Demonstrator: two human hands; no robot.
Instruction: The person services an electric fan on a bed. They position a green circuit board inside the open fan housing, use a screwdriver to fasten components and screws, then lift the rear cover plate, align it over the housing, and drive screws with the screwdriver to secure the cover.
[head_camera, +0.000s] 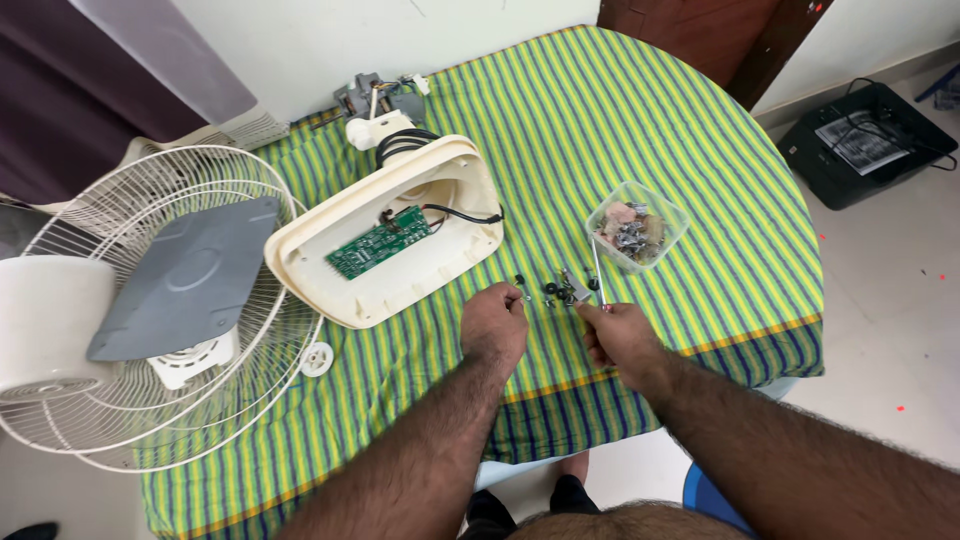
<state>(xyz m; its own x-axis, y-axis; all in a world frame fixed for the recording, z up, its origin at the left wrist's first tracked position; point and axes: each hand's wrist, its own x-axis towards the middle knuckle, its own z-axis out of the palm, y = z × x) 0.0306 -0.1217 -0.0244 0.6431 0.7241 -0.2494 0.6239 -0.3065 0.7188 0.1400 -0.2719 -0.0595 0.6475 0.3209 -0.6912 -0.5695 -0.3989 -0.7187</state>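
Left hand (494, 325) pinched shut on small dark screw (519, 284) at tablecloth (620, 130). Right hand (617, 335) clamped on slim screwdriver (597, 268), tip near plastic tub (637, 226). Screw judged light, hard, slippery, prone to roll; fingertip pinch at head best. Fan base (385, 235) just beside.

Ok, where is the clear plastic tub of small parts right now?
In the head view, the clear plastic tub sits on the right of the striped green tablecloth, just beyond the right hand, right of the cream fan housing.

Woven striped cloth (640, 130) covers the table; the cream fan housing (390, 235) is smooth matt plastic, the grille (130, 200) white-coated wire, the tub (637, 226) clear glossy plastic near the cloth's right edge.
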